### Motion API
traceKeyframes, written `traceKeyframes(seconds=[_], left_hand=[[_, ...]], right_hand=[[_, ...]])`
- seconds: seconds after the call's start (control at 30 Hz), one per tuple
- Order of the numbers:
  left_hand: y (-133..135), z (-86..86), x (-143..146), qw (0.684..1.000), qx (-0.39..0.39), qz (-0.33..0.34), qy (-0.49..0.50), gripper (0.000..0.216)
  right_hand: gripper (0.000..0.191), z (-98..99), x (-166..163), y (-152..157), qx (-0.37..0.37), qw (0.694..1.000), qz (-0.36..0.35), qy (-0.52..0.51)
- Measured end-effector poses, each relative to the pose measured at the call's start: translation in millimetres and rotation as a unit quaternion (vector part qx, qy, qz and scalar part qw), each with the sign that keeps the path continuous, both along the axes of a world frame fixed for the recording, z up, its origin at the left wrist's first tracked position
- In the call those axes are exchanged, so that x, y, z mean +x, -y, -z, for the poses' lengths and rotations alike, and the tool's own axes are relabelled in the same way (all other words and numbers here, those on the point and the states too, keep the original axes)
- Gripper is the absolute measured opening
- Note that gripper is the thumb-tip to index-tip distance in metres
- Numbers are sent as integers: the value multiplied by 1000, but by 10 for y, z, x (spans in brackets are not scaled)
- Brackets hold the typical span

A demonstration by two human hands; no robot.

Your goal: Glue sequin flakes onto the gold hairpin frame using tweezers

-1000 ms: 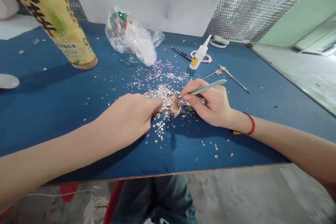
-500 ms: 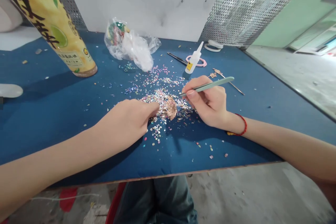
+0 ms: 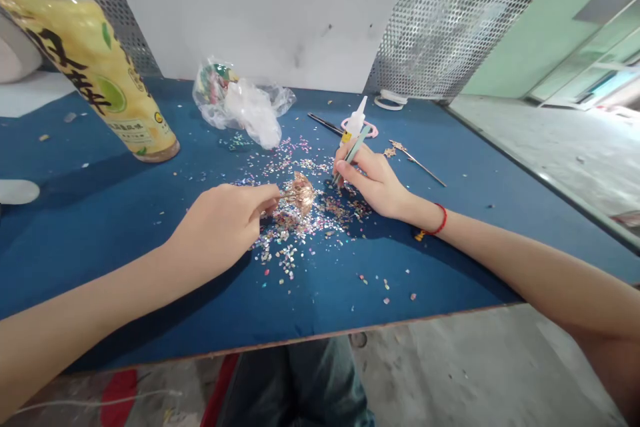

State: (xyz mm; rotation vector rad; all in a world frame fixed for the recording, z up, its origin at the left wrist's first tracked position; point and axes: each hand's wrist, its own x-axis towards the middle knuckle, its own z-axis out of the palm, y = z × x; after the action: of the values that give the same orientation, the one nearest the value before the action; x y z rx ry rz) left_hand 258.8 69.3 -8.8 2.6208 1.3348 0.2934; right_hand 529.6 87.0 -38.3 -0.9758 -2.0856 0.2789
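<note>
A person works at a blue table [image 3: 320, 310], left hand [image 3: 223, 217] closed on the thin stem of a rose-gold metal ornament [image 3: 303, 193], thumb and forefinger pinched tight. The ornament's fan-shaped head points toward the right hand and sits over a spread of glittering flakes [image 3: 287, 260] near the middle of the table; from where I stand, I cannot tell whether it touches them. The right hand [image 3: 373, 177], a red bracelet [image 3: 441, 219] at its wrist, grips mint-green tweezers [image 3: 358, 144] between thumb and fingers, tips down among the flakes just beside the ornament. Whether the tips hold a flake is too small for me to see. Just behind that hand stands a white nozzle bottle [image 3: 355, 124], near a pink ring [image 3: 371, 128] and a dark slender tool [image 3: 325, 123]. Two metal hairpins [image 3: 420, 165] lie to its right. Farther back rests a crumpled clear plastic bag [image 3: 255, 113]; at left, a tall yellow drink bottle [image 3: 125, 103] rises before a perforated panel [image 3: 131, 33].
</note>
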Motion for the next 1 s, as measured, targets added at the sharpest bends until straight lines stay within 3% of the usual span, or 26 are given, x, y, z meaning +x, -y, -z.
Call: traceKeyframes(seconds=[0.13,0.3,1.0], left_hand=[[-11,53,7,999,-32,11,-32,28],[-17,57,13,1000,-16,9,-20,27],[-14,50,37,999,-20,10,-40,27]], right_hand=[[22,-11,44,-31,35,994,-89,51],[21,17,84,-80,37,983,-158,91],[24,-17,88,-112,4,974,-204,95]])
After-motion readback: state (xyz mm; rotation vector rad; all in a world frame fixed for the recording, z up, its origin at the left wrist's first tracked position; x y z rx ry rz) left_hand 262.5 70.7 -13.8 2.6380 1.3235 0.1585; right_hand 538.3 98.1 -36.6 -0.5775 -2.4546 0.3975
